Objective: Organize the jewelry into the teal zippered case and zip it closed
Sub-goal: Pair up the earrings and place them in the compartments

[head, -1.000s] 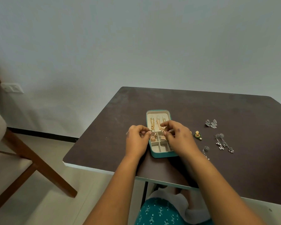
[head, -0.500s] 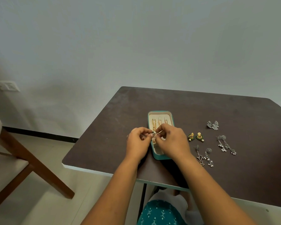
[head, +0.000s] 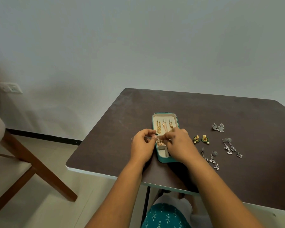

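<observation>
Teal zippered case (head: 164,159) lies open on the dark surface (head: 237,112), three chains (head: 158,128) hung in its far half. Eight earrings lie at its 3 o'clock: two green-gold studs (head: 201,139), two silver fan studs (head: 218,127), four long silver drops (head: 232,148). Left hand (head: 142,145) and right hand (head: 179,144) meet above it, each grip pinching one small gold piece (head: 160,139), too tiny to identify. Near compartments are partly hidden.
</observation>
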